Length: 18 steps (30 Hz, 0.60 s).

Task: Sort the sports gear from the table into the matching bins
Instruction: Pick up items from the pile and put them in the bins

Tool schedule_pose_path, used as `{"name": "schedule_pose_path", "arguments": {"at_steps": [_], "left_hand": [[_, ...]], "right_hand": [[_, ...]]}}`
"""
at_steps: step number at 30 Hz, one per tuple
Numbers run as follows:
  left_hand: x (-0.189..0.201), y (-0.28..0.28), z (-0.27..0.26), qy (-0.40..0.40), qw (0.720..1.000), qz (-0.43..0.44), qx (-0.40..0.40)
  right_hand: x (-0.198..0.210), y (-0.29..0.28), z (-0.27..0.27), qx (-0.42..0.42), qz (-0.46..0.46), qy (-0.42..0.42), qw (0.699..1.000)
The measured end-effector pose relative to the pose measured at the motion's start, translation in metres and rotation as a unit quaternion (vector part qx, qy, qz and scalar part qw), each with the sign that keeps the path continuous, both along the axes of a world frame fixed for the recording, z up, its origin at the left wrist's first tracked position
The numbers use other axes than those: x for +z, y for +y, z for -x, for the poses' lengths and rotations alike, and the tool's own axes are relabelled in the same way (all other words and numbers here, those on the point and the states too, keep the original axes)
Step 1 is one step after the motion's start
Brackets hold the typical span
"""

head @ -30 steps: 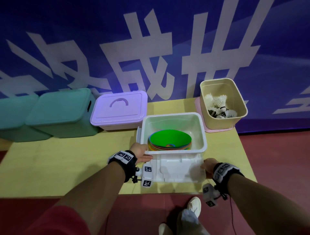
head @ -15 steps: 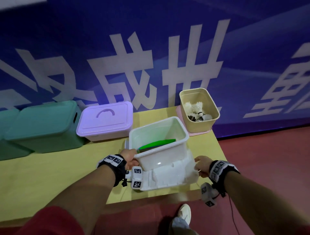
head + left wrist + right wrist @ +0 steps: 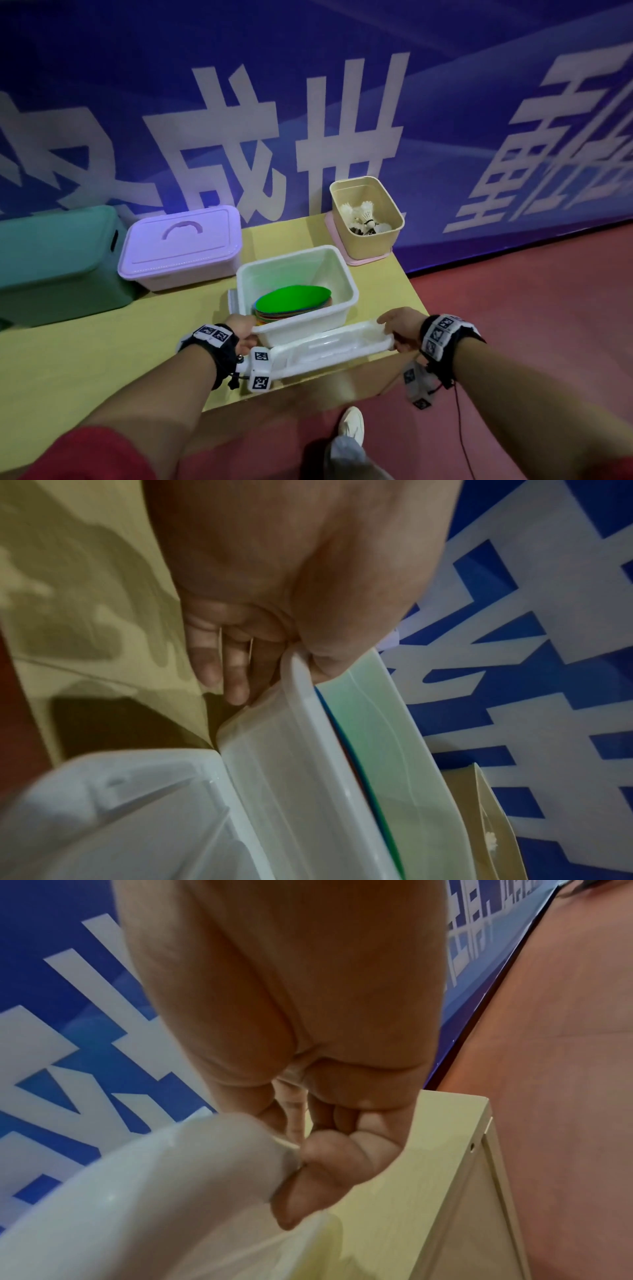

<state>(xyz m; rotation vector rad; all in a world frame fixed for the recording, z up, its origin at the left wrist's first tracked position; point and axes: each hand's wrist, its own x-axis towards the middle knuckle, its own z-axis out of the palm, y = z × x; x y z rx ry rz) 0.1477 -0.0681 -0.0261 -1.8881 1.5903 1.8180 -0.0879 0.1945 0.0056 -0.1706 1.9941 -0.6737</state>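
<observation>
A white bin (image 3: 352,291) near the table's front edge holds a stack of flat coloured discs (image 3: 294,299), a green one on top. My left hand (image 3: 241,329) grips the bin's near-left rim, thumb inside and fingers under the rim (image 3: 308,710). A white lid (image 3: 329,346) juts out from under the bin towards me. My right hand (image 3: 399,325) pinches the lid's right end (image 3: 171,1191), which is raised a little off the table. My left hand (image 3: 274,647) and right hand (image 3: 325,1137) fill their wrist views.
A beige bin (image 3: 373,246) with shuttlecocks (image 3: 364,216) stands at the back right of the yellow table (image 3: 102,342). A closed lilac box (image 3: 181,246) and teal bins (image 3: 58,260) stand at the back left. A blue banner wall rises behind; red floor lies to the right.
The bin's near side was tipped up half a second ago and now sits lower. The lid has come further out towards me, its right end lifted.
</observation>
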Motion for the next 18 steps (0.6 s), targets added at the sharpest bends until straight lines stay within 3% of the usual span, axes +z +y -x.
{"name": "schedule_pose_path", "arguments": {"at_steps": [5,8,12,15,18], "left_hand": [[0.019,0.006,-0.014,0.002,0.999,0.021,-0.024],[0.037,0.005,-0.023,-0.024,0.995,0.026,-0.097],[0.056,0.005,-0.045,-0.074,0.969,0.08,-0.222],[0.064,0.008,-0.062,-0.04,0.962,0.077,-0.258],[0.07,0.008,-0.072,-0.009,0.962,0.071,-0.265]], "right_hand": [[0.015,0.0,-0.007,-0.02,-0.014,-0.045,0.999],[0.024,-0.007,-0.008,-0.005,-0.048,-0.077,0.996],[0.042,-0.021,-0.009,0.035,-0.065,-0.049,0.996],[0.058,-0.027,-0.015,0.046,-0.053,-0.05,0.996],[0.063,-0.033,-0.013,0.006,-0.006,-0.071,0.997]]}}
